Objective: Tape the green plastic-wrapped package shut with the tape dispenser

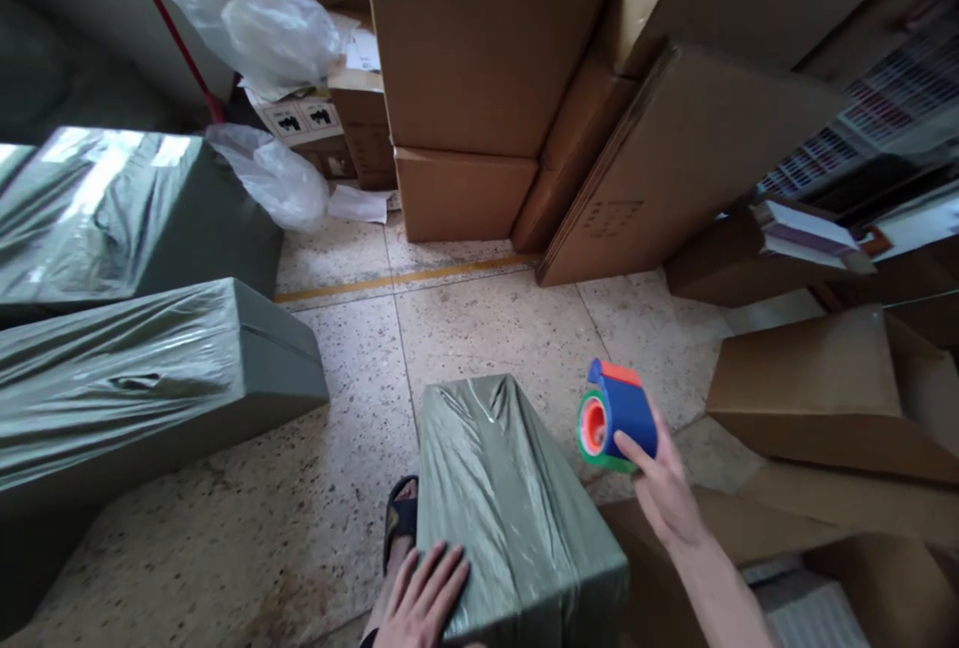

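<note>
On green parcel (pixel 509 498), left hand (pixel 424 598), right hand (pixel 659 488) gripping tape dispenser (pixel 615 415)

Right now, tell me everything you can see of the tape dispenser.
The tape dispenser is a small handheld one: blue plastic body, orange-red top edge and orange core, with a green roll of tape seated in it. It is held in the air by the right hand, fingers gripping its blue side, just right of the green-wrapped parcel, not touching it.
</note>
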